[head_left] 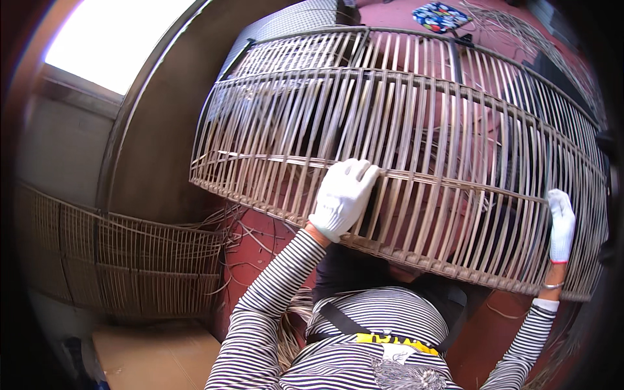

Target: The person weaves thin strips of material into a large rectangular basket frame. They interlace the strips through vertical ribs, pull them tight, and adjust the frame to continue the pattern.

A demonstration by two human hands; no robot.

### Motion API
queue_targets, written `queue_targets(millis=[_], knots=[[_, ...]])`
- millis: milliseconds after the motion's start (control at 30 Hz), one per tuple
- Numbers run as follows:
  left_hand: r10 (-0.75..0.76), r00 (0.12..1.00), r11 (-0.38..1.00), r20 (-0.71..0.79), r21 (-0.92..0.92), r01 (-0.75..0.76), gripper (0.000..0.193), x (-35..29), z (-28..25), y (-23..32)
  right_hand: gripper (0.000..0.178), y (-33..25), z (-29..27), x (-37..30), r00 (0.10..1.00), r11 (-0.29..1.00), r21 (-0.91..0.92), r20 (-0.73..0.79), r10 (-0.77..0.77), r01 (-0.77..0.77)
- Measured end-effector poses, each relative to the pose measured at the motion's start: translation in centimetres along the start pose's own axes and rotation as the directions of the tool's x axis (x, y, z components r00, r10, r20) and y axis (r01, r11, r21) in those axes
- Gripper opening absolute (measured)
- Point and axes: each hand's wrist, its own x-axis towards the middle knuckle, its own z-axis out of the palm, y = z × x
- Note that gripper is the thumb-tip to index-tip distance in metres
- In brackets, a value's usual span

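Your left hand (342,198), in a white glove, is closed over the horizontal band of a large bamboo slat cage (416,149), fingers curled over the top of the band and the palm pressed against the upright slats near the frame's lower rim. Your right hand (561,224), gloved the same way, is raised at the cage's right end with its fingers stretched up along a slat; it touches the frame, though you cannot tell from here whether the fingers actually wrap round anything. The cage is held up in front of you, well off the red floor (260,240), its long curved side facing you and its lower rim just above your striped shirt (383,318). To your left, a second woven frame (123,260) leans low against the wall, with loose bamboo strips (244,227) scattered on the floor between it and you. A patterned cushion (441,15) lies beyond the cage's top edge.
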Motion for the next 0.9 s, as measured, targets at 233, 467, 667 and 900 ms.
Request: queue_targets(millis=[233,467,667,900], knots=[[-0.053,0.998,0.999,-0.017,0.001,0.053,0.027,0.2,-0.7,0.3,0.028,1.7,-1.1,0.8,0.999,0.994,-0.107,0.013,-0.030,0.032],[-0.091,0.989,0.988,-0.114,0.110,0.104,0.031,-5.7,-2.3,-5.6,0.030,3.3,-2.3,1.4,0.999,0.981,-0.189,-0.033,0.039,-0.044],[-0.905,0.339,0.424,-0.255,-0.499,0.756,0.028,-14.4,-7.9,-24.8,0.033,3.5,-3.1,1.2,0.999,0.982,-0.185,0.005,0.049,-0.047],[-0.962,-0.100,-0.263,0.254,-0.764,0.589,0.025,-15.7,-9.8,-37.0,0.038,5.1,-5.0,1.8,0.986,0.950,-0.274,0.024,0.165,-0.153]])
